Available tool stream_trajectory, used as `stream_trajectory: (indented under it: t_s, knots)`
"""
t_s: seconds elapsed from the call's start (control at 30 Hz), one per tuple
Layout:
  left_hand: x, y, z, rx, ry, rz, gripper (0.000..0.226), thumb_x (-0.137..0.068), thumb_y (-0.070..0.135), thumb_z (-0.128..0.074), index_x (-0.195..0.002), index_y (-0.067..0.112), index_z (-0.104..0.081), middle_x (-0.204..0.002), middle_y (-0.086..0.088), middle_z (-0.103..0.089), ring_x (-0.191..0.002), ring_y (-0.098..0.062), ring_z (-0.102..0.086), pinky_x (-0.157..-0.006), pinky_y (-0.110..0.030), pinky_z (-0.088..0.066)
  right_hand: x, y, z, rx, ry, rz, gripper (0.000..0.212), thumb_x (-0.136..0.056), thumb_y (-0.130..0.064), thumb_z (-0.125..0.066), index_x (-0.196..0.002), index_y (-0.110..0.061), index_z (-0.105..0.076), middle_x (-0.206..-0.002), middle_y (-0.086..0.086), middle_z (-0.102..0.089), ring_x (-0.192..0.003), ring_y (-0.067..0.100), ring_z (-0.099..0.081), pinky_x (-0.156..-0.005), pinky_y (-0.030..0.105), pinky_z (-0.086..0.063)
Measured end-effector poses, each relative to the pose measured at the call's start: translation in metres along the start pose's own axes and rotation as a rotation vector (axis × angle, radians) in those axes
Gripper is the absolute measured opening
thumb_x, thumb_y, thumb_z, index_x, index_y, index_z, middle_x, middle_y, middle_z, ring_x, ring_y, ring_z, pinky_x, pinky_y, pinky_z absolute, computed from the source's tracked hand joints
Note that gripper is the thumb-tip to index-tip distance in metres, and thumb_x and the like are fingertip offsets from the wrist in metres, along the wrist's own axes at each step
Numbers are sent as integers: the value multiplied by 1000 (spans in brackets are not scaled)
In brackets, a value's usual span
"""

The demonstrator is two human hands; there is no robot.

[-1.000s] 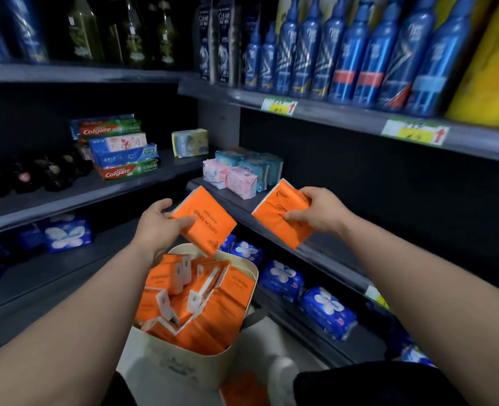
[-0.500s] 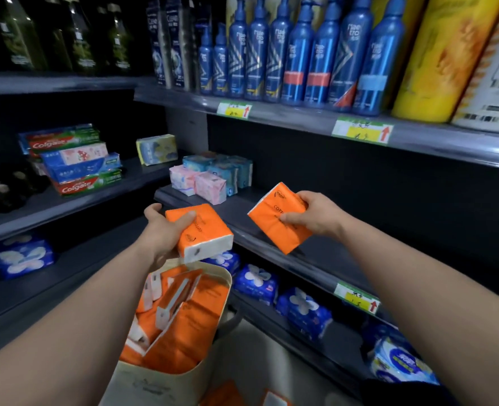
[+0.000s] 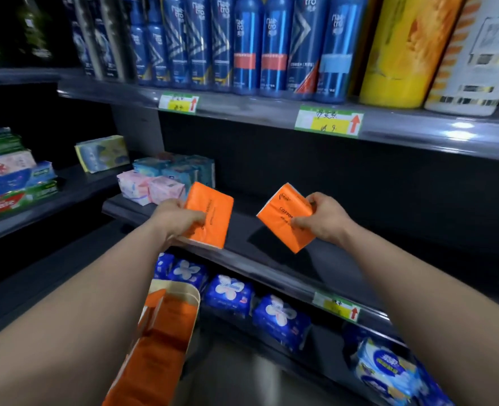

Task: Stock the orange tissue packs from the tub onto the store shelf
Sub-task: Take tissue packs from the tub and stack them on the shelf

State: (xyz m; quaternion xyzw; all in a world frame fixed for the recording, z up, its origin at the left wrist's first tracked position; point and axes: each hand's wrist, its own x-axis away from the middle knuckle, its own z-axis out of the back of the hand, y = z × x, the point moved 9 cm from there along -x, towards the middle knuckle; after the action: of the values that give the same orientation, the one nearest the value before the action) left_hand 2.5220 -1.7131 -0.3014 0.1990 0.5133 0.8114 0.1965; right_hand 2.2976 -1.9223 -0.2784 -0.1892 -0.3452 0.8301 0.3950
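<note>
Orange tissue packs [image 3: 160, 347]: a stock of them lies in the tub [image 3: 180, 285] below your arms; you hold two more out over the shelf [image 3: 324, 268].
Left hand [image 3: 175, 218]: fingers curl round the near edge of the left pack [image 3: 210, 216], which lies low at the shelf's front edge; contact cannot be told.
Right hand [image 3: 324, 219]: pinches the right pack [image 3: 283, 221] by its side, tilted corner-down above bare shelf.
Neighbours: pink packs [image 3: 151, 187] stand just left of the left pack.
Step in hand: placing, probably early in the job.
Next move: level each pack, set it down flat, then let go.
</note>
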Motion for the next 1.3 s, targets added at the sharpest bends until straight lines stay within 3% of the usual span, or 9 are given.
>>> stream_trajectory:
  t_s: [0.13, 0.23, 0.33, 0.43, 0.6, 0.8, 0.9, 1.13, 1.3]
  knots:
    - [-71, 14, -31, -151, -64, -104, 42, -84, 12, -66, -123, 14, -53, -109, -13, -66, -68, -18, -61, -53, -27, -53, -47, 13, -8, 4, 52, -13, 46, -75, -24, -77, -114, -15, -55, -101, 1, -58, -84, 14, -55, -72, 25, -42]
    - [-114, 25, -50, -179, -89, -185, 45, -83, 5, -66, -125, 13, -52, -107, -10, -62, -63, -10, -55, -45, -21, -50, -83, 15, -15, 58, 50, 0, 51, -77, -28, -75, -122, -17, -55, -103, -3, -57, -86, 13, -53, -73, 21, -39]
    - [-151, 26, -74, -143, -171, -198, 57, -70, -1, -68, -123, 17, -54, -105, -14, -63, -81, -28, -64, -69, -48, -58, -116, 21, -27, 51, 24, -16, 50, -78, -31, -74, -122, -20, -54, -102, -3, -57, -87, 14, -54, -74, 23, -40]
    - [-189, 30, -100, -296, -225, -278, 78, -57, 14, -72, -133, 17, -51, -114, -8, -62, -101, -28, -62, -88, -41, -54, -143, 29, -35, 33, 47, -14, 50, -79, -27, -73, -124, -20, -53, -103, -2, -61, -85, 14, -57, -74, 24, -42]
    - [-243, 31, -130, -399, -191, -314, 52, -79, 11, -69, -127, 4, -51, -112, -10, -61, -87, -16, -50, -70, -25, -40, -178, 42, -44, 18, 105, -15, 51, -76, -30, -75, -122, -20, -55, -106, 1, -65, -88, 14, -61, -73, 23, -44]
    - [-282, 29, -165, -404, -228, -414, 45, -85, 10, -62, -129, 10, -53, -126, -8, -57, -114, -25, -55, -83, -21, -38, -199, 51, -48, -4, 144, -49, 50, -79, -23, -74, -125, -20, -55, -98, -4, -59, -83, 9, -57, -61, 15, -42]
    - [-297, 23, -181, -401, -257, -438, 56, -87, 16, -60, -140, 14, -42, -136, -9, -52, -121, -24, -52, -97, -25, -39, -203, 59, -48, -19, 160, -59, 52, -77, -22, -76, -125, -21, -55, -103, -2, -62, -87, 11, -59, -73, 22, -45]
    - [-317, 19, -203, -366, -229, -457, 43, -94, 24, -50, -136, 18, -43, -128, -2, -54, -114, -22, -54, -94, -26, -41, -211, 75, -48, -38, 146, -72, 49, -76, -16, -75, -121, -25, -57, -111, 1, -65, -96, 16, -64, -83, 30, -53]
    - [-327, 21, -208, -443, -197, -480, 35, -95, 14, -41, -126, 11, -55, -127, -15, -58, -113, -29, -57, -94, -30, -44, -218, 77, -53, -28, 128, -77, 52, -77, -14, -73, -125, -22, -54, -111, 0, -63, -95, 15, -62, -76, 25, -49]
